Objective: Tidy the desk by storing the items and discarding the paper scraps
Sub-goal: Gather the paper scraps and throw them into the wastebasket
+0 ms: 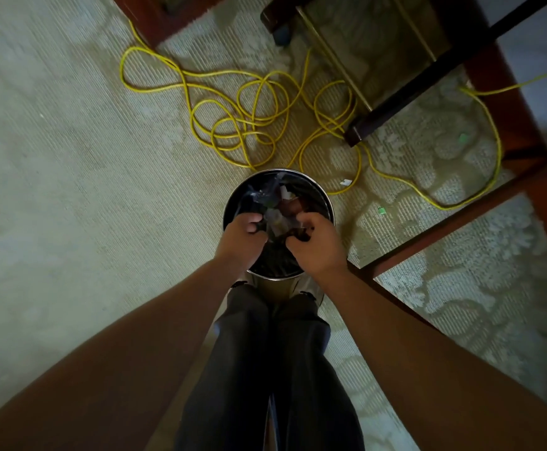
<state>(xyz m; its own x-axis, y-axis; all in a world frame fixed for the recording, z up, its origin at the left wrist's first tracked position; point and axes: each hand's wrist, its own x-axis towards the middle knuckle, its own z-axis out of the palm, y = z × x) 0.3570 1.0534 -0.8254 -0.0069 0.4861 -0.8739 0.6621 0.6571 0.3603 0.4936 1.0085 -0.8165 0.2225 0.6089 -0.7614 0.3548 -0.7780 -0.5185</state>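
One paper wad between left hand and right hand, above bin

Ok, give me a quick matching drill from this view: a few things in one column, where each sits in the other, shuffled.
Things:
1 bin
2 yellow cable
3 green scrap
4 left hand and right hand

Places:
a on the carpet, right of the bin
b looped on the carpet beyond the bin
c over the bin's mouth
d upright, just ahead of the person's legs

Pairs: 1-d, 2-b, 3-a, 4-c
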